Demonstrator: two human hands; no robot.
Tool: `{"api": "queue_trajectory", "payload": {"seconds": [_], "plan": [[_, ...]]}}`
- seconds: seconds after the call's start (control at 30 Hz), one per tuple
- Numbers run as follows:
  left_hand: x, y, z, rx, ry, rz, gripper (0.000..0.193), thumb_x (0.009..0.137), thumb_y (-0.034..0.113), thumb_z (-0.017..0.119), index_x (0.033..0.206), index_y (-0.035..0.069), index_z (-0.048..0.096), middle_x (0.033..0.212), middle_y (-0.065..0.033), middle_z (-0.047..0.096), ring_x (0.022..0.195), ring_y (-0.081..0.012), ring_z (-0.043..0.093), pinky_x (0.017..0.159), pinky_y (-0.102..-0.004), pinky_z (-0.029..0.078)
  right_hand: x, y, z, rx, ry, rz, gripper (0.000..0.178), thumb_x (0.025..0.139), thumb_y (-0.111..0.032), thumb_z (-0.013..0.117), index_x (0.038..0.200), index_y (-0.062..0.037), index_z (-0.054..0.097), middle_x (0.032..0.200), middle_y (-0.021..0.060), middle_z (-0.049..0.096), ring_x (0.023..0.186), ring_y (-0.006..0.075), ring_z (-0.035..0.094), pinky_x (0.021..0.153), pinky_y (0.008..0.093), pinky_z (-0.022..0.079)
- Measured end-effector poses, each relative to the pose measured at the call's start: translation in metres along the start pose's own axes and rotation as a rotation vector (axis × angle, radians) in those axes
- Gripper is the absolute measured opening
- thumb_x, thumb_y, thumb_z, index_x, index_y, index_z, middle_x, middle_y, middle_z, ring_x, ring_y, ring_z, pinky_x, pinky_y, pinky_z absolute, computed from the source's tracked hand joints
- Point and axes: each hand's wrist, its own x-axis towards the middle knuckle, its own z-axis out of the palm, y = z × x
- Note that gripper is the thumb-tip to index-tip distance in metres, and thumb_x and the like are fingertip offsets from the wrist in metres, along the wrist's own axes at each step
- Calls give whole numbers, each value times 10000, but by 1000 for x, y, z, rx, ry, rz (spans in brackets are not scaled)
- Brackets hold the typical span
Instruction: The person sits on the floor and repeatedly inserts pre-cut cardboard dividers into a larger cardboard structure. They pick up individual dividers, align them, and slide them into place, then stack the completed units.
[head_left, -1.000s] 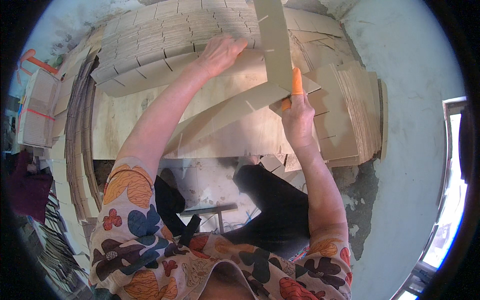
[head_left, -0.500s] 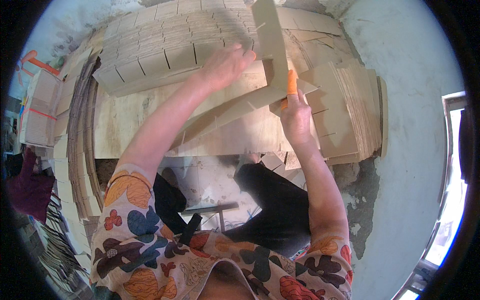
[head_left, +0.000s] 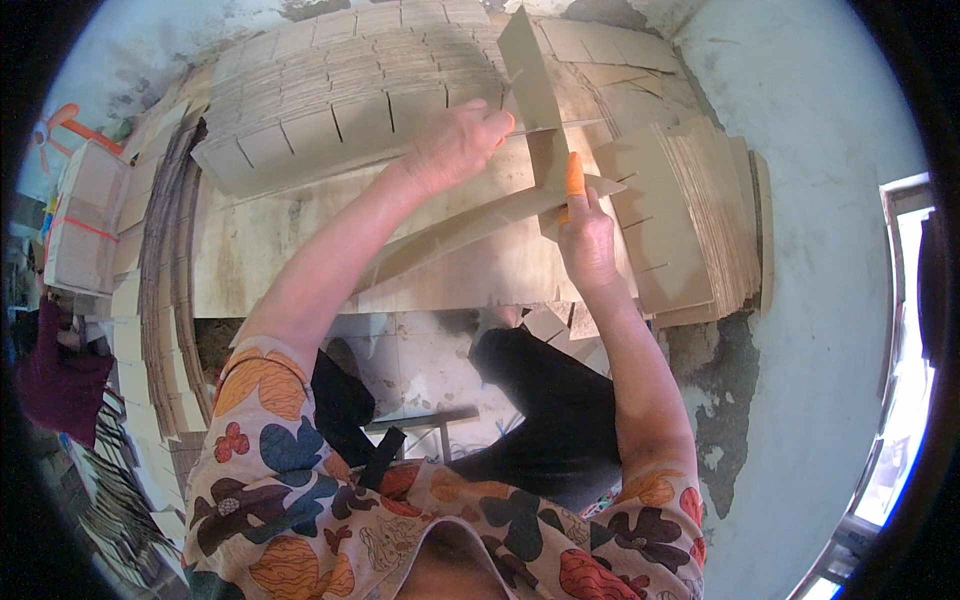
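Note:
On the wooden board, my right hand (head_left: 588, 240) grips a cardboard divider strip where two strips meet, an orange finger cot on its extended index finger. One long cardboard strip (head_left: 532, 75) stands on edge, running away from me. A second strip (head_left: 455, 228) crosses it near my right hand and slants toward the near left. Farther off, my left hand (head_left: 458, 148) is closed, with orange at its fingertip. A thin cardboard strip (head_left: 575, 125), seen nearly edge-on, reaches from its fingers across the standing strip. Its end inside the left hand is hidden.
A large stack of slotted cardboard strips (head_left: 345, 125) lies at the back left of the board (head_left: 260, 265). Another stack (head_left: 670, 225) sits at the right, beside the wall. More cardboard piles (head_left: 160, 250) stand at the left, near a white box (head_left: 85, 220) and an orange fan (head_left: 55, 130).
My left hand has shifted slightly nearer, and a thin strip now shows between it and the standing strip. My right hand and the crossed strips have moved a little toward me and left.

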Motion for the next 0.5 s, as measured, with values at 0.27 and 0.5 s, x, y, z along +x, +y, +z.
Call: {"api": "queue_trajectory", "payload": {"seconds": [0.27, 0.5], "plan": [[30, -12, -41, -407, -180, -401, 416, 672, 304, 781, 875, 18, 558, 746, -106, 585, 700, -196, 563, 622, -328, 456, -7, -2, -8, 104, 36, 0, 719, 778, -32, 590, 1414, -94, 259, 935, 190, 545, 679, 358, 596, 568, 419, 509], [32, -71, 21, 356, -53, -176, 377, 674, 236, 756, 883, 3, 546, 924, -130, 598, 953, -316, 527, 792, -411, 444, -12, -7, -10, 94, 12, -18, 745, 765, -5, 590, 1420, -98, 247, 954, 201, 545, 659, 369, 596, 550, 418, 516]]}}
